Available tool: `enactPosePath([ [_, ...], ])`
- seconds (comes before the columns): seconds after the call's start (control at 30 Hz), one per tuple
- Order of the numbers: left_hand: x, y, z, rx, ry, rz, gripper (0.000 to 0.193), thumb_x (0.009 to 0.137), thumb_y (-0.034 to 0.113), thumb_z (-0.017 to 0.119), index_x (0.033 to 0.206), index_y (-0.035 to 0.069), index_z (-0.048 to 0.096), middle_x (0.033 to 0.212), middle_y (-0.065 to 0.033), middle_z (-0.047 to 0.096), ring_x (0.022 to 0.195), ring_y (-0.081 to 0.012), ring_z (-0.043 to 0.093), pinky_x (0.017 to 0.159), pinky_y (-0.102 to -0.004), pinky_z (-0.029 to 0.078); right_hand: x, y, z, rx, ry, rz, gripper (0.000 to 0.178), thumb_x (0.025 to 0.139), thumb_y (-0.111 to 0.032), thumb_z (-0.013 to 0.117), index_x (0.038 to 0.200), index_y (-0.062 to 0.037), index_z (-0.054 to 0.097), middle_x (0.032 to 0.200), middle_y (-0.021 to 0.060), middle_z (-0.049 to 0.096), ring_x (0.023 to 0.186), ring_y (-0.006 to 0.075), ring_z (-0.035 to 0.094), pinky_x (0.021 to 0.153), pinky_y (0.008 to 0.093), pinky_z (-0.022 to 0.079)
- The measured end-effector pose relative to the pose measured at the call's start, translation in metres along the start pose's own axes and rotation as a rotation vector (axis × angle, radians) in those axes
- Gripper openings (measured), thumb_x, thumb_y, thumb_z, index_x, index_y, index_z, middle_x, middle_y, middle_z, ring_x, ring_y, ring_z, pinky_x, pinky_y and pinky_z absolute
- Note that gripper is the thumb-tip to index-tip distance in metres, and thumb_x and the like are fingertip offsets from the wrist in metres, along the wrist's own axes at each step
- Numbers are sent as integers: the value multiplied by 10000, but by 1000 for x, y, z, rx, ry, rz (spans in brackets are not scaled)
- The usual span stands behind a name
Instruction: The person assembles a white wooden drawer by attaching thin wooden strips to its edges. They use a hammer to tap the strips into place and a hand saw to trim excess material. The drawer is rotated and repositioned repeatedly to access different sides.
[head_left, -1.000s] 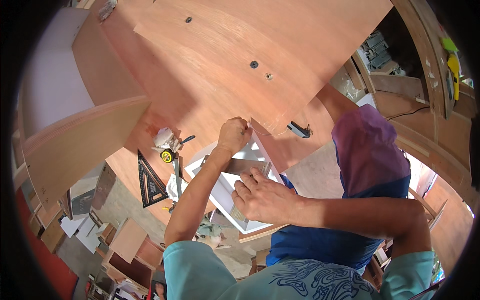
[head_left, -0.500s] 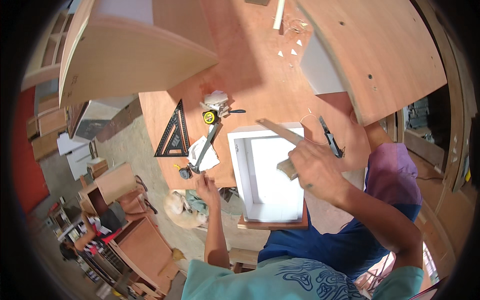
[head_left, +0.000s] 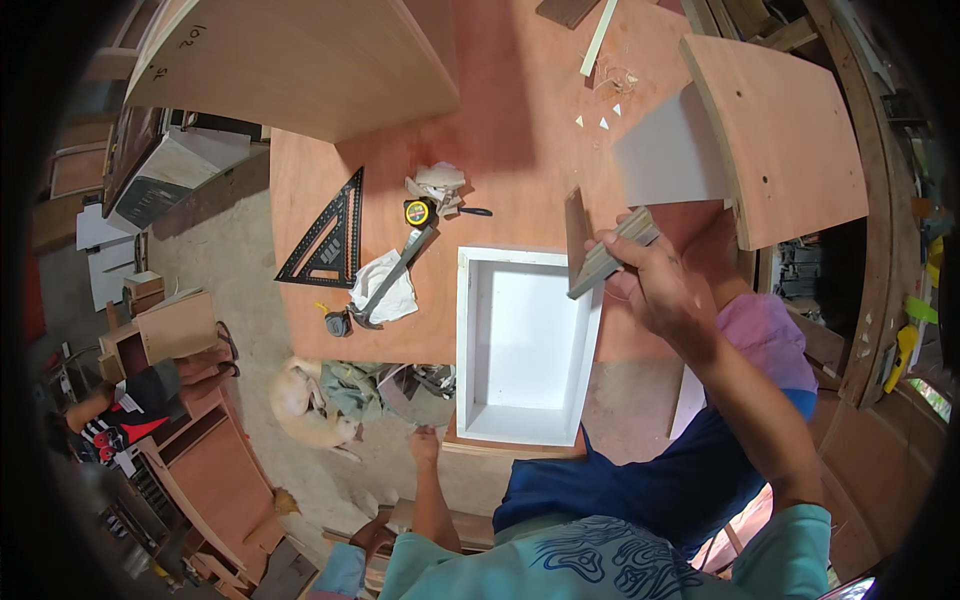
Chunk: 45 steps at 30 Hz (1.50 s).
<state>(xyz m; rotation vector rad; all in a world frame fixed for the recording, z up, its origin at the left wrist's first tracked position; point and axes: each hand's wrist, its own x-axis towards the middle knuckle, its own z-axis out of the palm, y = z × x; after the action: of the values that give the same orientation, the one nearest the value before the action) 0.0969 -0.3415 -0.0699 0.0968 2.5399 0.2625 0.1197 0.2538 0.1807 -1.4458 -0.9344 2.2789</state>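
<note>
A white open box, like a drawer (head_left: 467, 340), sits at the table's near edge, with a brown board (head_left: 510, 450) along its near end. Beyond its right wall, my right hand (head_left: 655, 285) is closed around a grey grooved wooden strip (head_left: 612, 255). A flat brown wooden piece (head_left: 577, 235) meets that strip at an angle; I cannot tell if the two are joined. My left hand (head_left: 425, 447) is beside the box's near left corner, low down. Its fingers are curled in, and what they hold, if anything, is hidden.
Left of the box lie a black triangular square (head_left: 335, 235), a hammer (head_left: 395, 280) on white cloth, and two tape measures (head_left: 417, 212). Large wooden panels stand at far left and right. A pale dog (head_left: 300, 405) lies on the floor. Another person's hand (head_left: 372, 535) shows at lower left.
My right hand has lifted the grey strip and brown piece off the box, up to the right, and tilted them. My left hand has dropped from near the hammer to the box's near corner.
</note>
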Motion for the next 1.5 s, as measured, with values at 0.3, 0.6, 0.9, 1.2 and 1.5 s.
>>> enactPosePath([
  [0.3,65,245,-130,-484,414,320,292,944,83,586,1169,-101,611,1090,-205,662,993,-292,658,872,-382,522,21,30,-12,188,-118,24,320,980,-277,642,1069,-9,490,1080,114,549,1062,241,587,1041,422,450],
  [0.6,41,462,-166,-3,-151,997,470,777,-9,699,1237,-10,604,1037,-222,684,977,-344,668,883,-389,517,-14,72,18,79,-31,-1,427,906,-268,736,1161,-29,492,1164,87,551,1123,204,571,1004,350,477],
  [0.9,131,414,-147,-356,-304,842,415,724,-188,445,1005,-42,713,902,-182,733,779,-194,693,747,-297,541,47,82,-17,-1318,-232,-639,577,777,-89,736,1293,14,498,1466,253,421,1387,402,371,1130,452,343],
  [1.2,154,431,-163,-11,-306,766,299,726,-76,606,999,-24,715,902,-216,708,837,-346,679,779,-390,534,119,147,8,-1528,-433,-558,236,836,-108,649,1035,1,585,1066,152,640,1071,324,615,937,433,500],
  [1.5,97,453,-170,45,-108,1162,466,616,-102,679,1059,25,607,1088,-140,635,1005,-324,601,901,-459,456,132,154,-1,-1624,-432,-660,200,797,-46,584,992,-11,561,1014,154,646,996,320,650,844,422,523],
])
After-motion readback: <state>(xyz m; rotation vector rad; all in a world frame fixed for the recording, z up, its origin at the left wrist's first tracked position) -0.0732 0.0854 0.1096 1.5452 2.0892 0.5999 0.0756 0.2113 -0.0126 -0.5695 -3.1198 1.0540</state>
